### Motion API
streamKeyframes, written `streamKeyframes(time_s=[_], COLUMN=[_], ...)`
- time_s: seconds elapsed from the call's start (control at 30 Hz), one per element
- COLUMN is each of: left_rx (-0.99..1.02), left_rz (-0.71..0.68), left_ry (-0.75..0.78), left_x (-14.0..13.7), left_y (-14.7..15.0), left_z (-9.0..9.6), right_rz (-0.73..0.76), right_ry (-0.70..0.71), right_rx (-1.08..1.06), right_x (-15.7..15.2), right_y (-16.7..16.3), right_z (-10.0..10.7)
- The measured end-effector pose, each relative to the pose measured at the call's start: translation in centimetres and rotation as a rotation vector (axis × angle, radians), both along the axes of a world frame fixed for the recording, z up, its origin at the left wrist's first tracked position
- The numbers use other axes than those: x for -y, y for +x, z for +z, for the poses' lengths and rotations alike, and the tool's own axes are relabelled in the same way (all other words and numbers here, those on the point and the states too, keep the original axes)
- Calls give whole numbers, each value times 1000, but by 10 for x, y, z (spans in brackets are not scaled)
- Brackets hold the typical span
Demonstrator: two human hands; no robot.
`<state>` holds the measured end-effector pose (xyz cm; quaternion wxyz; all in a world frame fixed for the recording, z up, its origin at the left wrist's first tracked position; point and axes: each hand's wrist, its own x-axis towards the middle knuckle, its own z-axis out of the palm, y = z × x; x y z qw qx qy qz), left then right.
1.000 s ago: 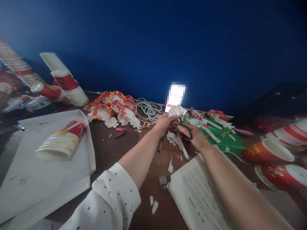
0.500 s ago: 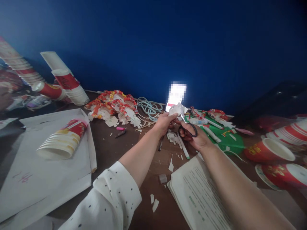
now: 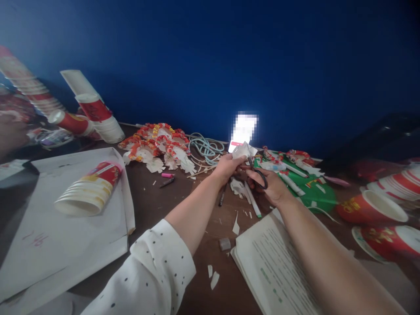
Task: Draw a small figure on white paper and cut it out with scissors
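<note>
My left hand [image 3: 228,168] pinches a small piece of white paper [image 3: 242,151] in front of the lit, pixelated phone screen [image 3: 243,129]. Wrapped round the handles of black-handled scissors [image 3: 261,178], my right hand [image 3: 271,186] is close beside it. The blades meet the paper's right side; how far they are spread is hard to see. Under the hands lie white paper scraps [image 3: 238,187] and a white marker with a green end [image 3: 254,204]. A dark pen [image 3: 222,196] lies just left of them.
Left, stacked paper cups [image 3: 87,192] lie on a large white board [image 3: 65,245]. Red-and-white paper cutouts [image 3: 160,144] and a pale blue cord [image 3: 206,146] sit along the wall. Right are printed sheets [image 3: 272,262], a green sheet [image 3: 315,192] and red cups [image 3: 370,208]. A person's hand [image 3: 11,131] shows far left.
The view has shifted slightly, so most things sit a little further right. The scissors have turned a little at the paper. Both hands keep their holds.
</note>
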<state>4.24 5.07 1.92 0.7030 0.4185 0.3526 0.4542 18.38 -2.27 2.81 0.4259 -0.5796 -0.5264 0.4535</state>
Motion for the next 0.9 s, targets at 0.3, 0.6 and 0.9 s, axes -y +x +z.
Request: streamKeyframes(time_s=[0.3, 0.6, 0.9], left_rx=[-62, -32, 123], left_rz=[-53, -168, -301], left_ry=[8, 77, 4], left_x=[2, 2, 6], left_y=[-1, -5, -12], left_z=[3, 4, 13], right_rz=[14, 114, 182], right_ry=[35, -134, -186], right_rx=[146, -23, -250], right_x=[1, 4, 5], right_y=[2, 19, 29], right_z=[8, 17, 14])
